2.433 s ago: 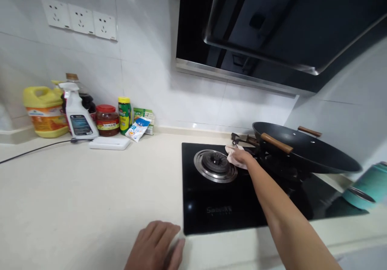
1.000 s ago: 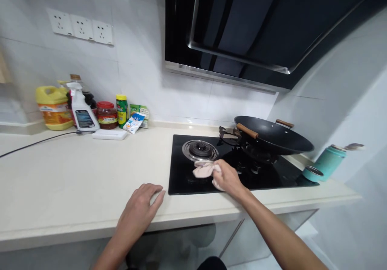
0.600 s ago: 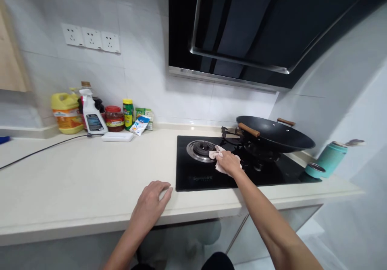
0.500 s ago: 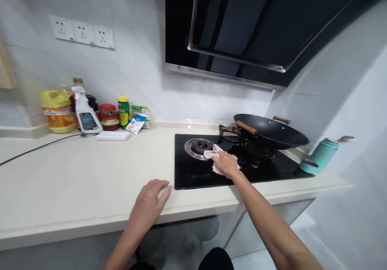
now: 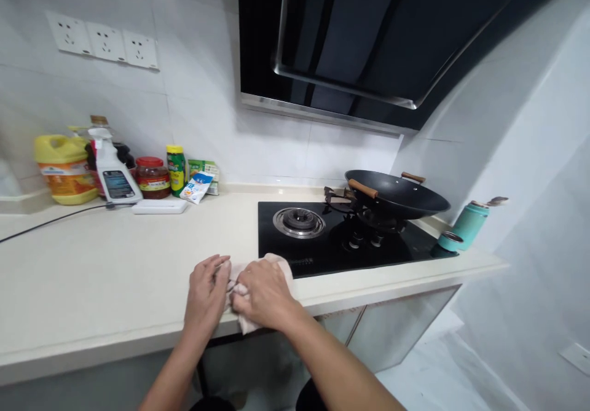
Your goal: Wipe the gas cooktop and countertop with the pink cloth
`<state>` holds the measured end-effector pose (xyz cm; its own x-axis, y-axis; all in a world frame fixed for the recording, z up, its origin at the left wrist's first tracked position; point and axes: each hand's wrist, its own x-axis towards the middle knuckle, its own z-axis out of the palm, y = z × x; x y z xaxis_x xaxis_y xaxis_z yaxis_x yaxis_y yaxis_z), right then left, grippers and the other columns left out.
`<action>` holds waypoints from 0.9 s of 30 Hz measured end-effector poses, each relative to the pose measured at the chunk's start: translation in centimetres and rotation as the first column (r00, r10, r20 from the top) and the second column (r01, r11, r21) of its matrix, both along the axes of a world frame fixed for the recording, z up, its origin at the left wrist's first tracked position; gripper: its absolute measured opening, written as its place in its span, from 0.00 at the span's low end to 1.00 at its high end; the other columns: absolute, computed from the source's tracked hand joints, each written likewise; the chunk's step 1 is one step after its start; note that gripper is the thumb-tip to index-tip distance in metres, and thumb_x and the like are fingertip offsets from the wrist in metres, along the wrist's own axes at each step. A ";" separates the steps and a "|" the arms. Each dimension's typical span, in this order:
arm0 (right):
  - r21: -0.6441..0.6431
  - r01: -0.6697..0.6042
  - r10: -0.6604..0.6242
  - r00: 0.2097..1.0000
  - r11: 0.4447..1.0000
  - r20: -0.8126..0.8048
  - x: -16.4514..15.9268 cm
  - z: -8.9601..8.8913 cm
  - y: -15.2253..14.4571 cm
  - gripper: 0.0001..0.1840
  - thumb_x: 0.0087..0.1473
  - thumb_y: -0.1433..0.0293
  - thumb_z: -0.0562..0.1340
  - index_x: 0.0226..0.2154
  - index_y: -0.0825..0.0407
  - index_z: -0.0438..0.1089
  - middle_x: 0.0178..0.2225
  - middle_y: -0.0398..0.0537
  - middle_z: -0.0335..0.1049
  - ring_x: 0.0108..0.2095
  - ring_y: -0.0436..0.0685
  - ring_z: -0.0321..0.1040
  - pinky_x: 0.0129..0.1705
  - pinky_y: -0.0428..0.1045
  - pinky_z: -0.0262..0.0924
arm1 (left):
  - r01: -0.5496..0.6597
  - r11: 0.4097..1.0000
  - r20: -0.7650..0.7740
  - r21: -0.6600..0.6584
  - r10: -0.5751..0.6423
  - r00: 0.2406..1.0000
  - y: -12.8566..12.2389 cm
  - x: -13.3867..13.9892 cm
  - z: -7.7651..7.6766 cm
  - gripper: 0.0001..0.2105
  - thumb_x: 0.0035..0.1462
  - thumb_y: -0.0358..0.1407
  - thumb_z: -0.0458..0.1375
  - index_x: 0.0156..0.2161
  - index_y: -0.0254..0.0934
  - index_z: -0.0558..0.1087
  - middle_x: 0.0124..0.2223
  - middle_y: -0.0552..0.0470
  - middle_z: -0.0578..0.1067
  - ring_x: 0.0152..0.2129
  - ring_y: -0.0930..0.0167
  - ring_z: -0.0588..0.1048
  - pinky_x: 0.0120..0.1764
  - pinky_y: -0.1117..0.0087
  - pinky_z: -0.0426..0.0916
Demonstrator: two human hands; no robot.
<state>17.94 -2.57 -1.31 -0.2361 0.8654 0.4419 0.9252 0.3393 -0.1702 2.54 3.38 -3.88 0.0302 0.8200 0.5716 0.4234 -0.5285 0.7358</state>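
Note:
A pale pink cloth [image 5: 282, 266] lies bunched at the counter's front edge, overlapping the near-left corner of the black gas hob [image 5: 318, 262]. My right hand [image 5: 263, 294] is closed over it, fingers curled into the folds. Part of the cloth droops over the counter edge below that hand. Just left of it, my left hand [image 5: 206, 291] stands on its side on the counter, its loosely bent fingers apart and its thumb close against the cloth's left edge. The left burner [image 5: 299, 222] lies uncovered beyond my hands.
A black wok [image 5: 396, 196] with wooden handles sits over the right burner. Beside it stand a teal bottle [image 5: 471, 225] and a small teal cup [image 5: 449, 241]. A spray bottle [image 5: 113, 168], a yellow jug [image 5: 64, 168] and a red-lidded jar [image 5: 152, 179] line the back left of the counter [image 5: 92, 270].
My right hand has dragged the cloth from beside the left burner leftward and nearer, onto the counter edge. My left hand has shifted slightly left and now meets the cloth. The view has turned right.

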 end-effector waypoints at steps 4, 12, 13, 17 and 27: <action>0.014 -0.055 0.055 0.998 0.998 0.010 0.0 0.2 -1.2 0.12 0.57 0.57 0.63 0.32 0.49 0.72 0.37 0.46 0.73 0.41 0.58 0.65 0.48 0.54 0.55 | -0.002 0.996 0.004 -0.088 0.002 1.000 0.7 -0.5 -0.1 0.27 0.62 0.57 0.47 0.45 0.38 0.78 0.51 0.45 0.78 0.53 0.58 0.73 0.61 0.53 0.64; 0.034 0.133 -0.128 0.985 0.991 -0.113 9.3 0.0 -4.9 0.10 0.55 0.64 0.62 0.24 0.50 0.67 0.29 0.44 0.70 0.35 0.54 0.63 0.46 0.51 0.55 | -0.021 0.983 -0.119 -0.184 -0.001 0.993 0.4 -0.4 0.2 0.27 0.60 0.59 0.49 0.44 0.41 0.80 0.54 0.45 0.78 0.55 0.55 0.72 0.61 0.49 0.62; 0.023 0.174 -0.169 0.976 0.985 -0.134 11.0 0.1 -5.4 0.11 0.55 0.66 0.61 0.23 0.50 0.65 0.28 0.43 0.69 0.34 0.54 0.63 0.45 0.50 0.55 | -0.022 0.983 -0.133 -0.184 -0.003 0.991 0.3 -0.3 0.3 0.26 0.60 0.59 0.50 0.44 0.42 0.80 0.54 0.45 0.78 0.55 0.55 0.73 0.61 0.49 0.63; -0.032 0.331 -0.329 0.917 0.943 -0.223 17.5 0.3 -7.8 0.13 0.55 0.66 0.59 0.22 0.49 0.61 0.26 0.42 0.66 0.33 0.53 0.63 0.38 0.48 0.53 | -0.028 0.984 -0.179 -0.176 -0.004 0.984 0.0 -0.1 0.7 0.24 0.58 0.58 0.52 0.42 0.43 0.80 0.52 0.46 0.79 0.52 0.54 0.75 0.59 0.49 0.65; -0.107 0.754 -0.728 0.572 0.648 -0.377 30.2 0.0 -10.6 0.21 0.61 0.52 0.53 0.40 0.47 0.74 0.35 0.48 0.75 0.36 0.59 0.71 0.37 0.50 0.59 | 0.019 0.995 -0.214 -0.100 -0.040 0.976 -0.5 0.3 1.3 0.20 0.56 0.55 0.54 0.36 0.44 0.80 0.43 0.49 0.83 0.42 0.58 0.80 0.49 0.57 0.72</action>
<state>48.12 -13.19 -1.32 0.6602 0.6338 0.4031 0.7302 -0.4160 -0.5419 2.88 2.90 -2.59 0.1693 0.8678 0.4672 0.5629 -0.4743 0.6769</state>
